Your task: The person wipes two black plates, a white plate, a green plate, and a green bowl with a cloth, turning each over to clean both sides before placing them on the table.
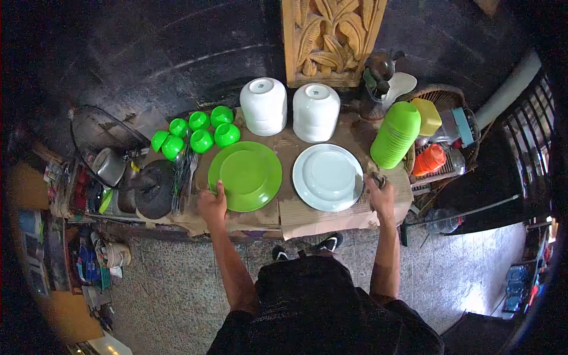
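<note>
Standing at a low table point(331, 223) covered with brown cardboard, a person looks down at two hands. The left hand point(212, 204) rests on the near left edge of a stack of green plates point(245, 176), with the thumb on the rim and the fingers curled at the edge, so it seems to grip the plates. The right hand point(378, 195) sits just beside the right edge of a stack of white plates point(328, 176). It is closed around a small dark thing point(380, 180), but I cannot tell what that thing is. The green plates and the white plates lie side by side in the middle of the table, close but apart. Behind them stand two stacks of white bowls point(263, 106) turned upside down, next to each other. Small green bowls point(201, 133) sit in a bunch at the back left. A tall tilted stack of green cups point(395, 135) leans at the back right, with a yellow cup point(428, 116) and some orange cups point(431, 158) near it. A black pot point(155, 189) and some forks point(184, 171) lie to the left of the green plates. A carved wooden panel point(331, 38) stands against the dark wall behind the bowls. The person's black shoes point(307, 247) show on the floor below the table.
</note>
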A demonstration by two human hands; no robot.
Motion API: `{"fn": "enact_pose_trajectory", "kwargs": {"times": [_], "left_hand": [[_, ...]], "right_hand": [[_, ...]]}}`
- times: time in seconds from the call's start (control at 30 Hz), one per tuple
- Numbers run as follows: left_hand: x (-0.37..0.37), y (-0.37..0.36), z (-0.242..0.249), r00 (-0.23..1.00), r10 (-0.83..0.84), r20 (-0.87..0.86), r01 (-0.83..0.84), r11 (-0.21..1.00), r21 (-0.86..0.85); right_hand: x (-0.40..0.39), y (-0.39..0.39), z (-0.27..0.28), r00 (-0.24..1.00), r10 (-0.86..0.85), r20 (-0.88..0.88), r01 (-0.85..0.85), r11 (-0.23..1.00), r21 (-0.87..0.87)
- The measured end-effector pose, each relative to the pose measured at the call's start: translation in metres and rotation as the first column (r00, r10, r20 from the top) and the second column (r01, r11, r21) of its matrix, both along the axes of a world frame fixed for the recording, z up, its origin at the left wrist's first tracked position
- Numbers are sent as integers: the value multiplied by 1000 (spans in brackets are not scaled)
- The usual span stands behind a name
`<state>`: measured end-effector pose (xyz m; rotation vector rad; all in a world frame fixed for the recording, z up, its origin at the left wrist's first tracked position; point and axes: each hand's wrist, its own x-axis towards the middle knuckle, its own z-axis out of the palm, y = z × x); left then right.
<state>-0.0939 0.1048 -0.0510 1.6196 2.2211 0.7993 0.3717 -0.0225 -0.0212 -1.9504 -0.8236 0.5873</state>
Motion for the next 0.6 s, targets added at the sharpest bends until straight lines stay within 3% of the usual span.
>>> {"fn": "enact_pose_trajectory", "kwargs": {"times": [0.07, 0.13, 0.2, 0.27, 0.33, 0.4, 0.5, 0.57, 0.6], "left_hand": [[-3, -4, 0, 971, -39, -235, 27, 998, -55], [-4, -1, -1, 961, -73, -266, 55, 996, -74], [1, 0, -1, 949, -107, -296, 82, 992, -95], [26, -5, 0, 983, -46, -180, 95, 958, 270], [65, -4, 7, 988, -151, -17, 145, 903, 405], [116, -17, 31, 799, -368, 475, 342, 929, 143], [172, -31, 44, 771, -413, 484, 464, 886, 17], [192, -39, 40, 829, -554, 80, 551, 832, 61], [197, -39, 38, 827, -557, 78, 554, 831, 58]], "right_hand": [[10, 5, -17, 1000, -8, -14, 7, 997, -74], [14, 12, -24, 995, -28, 94, 37, 995, -94], [13, 15, -21, 996, -33, 83, 37, 998, -53], [6, 18, 0, 997, -36, 72, 37, 999, -12], [1, 20, 26, 997, 65, -43, -70, 988, -139], [-2, 23, 26, 998, 65, -7, -65, 994, -92], [4, 27, 18, 998, 48, 45, -44, 996, -81], [12, 30, 2, 998, 31, 57, -24, 992, -123], [14, 32, -4, 998, 49, 41, -46, 996, -73]]}}
